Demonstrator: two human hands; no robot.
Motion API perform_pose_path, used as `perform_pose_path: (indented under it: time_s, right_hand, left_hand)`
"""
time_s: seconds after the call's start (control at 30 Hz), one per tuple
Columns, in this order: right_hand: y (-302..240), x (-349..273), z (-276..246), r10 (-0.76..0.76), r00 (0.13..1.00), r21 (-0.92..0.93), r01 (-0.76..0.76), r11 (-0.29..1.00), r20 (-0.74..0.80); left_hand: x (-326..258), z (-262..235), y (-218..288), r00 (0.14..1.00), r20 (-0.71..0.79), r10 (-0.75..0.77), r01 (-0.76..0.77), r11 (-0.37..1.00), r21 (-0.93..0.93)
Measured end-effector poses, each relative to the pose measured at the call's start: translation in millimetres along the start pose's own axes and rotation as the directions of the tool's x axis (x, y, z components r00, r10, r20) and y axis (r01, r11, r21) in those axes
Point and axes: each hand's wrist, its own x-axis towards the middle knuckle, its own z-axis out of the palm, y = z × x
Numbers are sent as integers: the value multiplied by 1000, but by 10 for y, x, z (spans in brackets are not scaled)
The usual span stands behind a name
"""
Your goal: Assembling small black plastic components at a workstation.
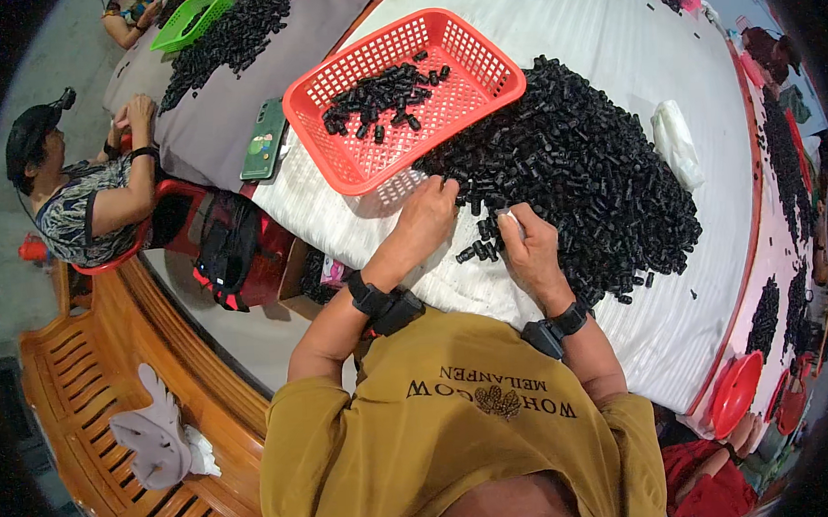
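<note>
A large heap of small black cylindrical plastic parts [597, 174] lies on the white cloth-covered table in front of me. My left hand [428, 216] is closed, its fingertips pinched together at the heap's near left edge; what they hold, if anything, is hidden. To its right my right hand [532, 250] is also closed, thumb against curled fingers. A small white bit shows at its thumb, but I cannot tell what it is. Between the hands, several loose black parts [477, 251] lie on the cloth. Beyond my left hand, a red plastic basket [354, 179] holds some of the same parts.
A phone in a green case [264, 140] lies left of the basket. A crumpled white plastic bag [677, 145] rests right of the heap. At left a person [92, 191] sits by another table with black parts and a green basket [188, 22]. A wooden bench [139, 366] stands lower left.
</note>
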Motion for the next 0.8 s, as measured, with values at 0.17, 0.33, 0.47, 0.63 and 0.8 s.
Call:
perform_pose_path:
  time_s: [0.17,0.33,0.47,0.63,0.8]
  right_hand:
    - [5,-16,8,4,1000,14,-4,1000,-1]
    - [29,-12,9,25,1000,30,-25,999,-4]
    - [24,10,10,34,999,64,-34,997,-8]
    - [125,-21,47,79,997,158,-79,984,4]
    - [108,-21,28,117,993,172,-118,978,16]
  left_hand:
    - [-27,0,-7,995,53,-86,92,989,-119]
    - [-40,-56,14,974,118,-192,225,855,-467]
    - [39,-138,97,826,493,-273,516,15,-856]
    - [18,-59,128,772,603,-201,554,-250,-794]
    - [-18,64,134,756,645,-109,528,-481,-700]
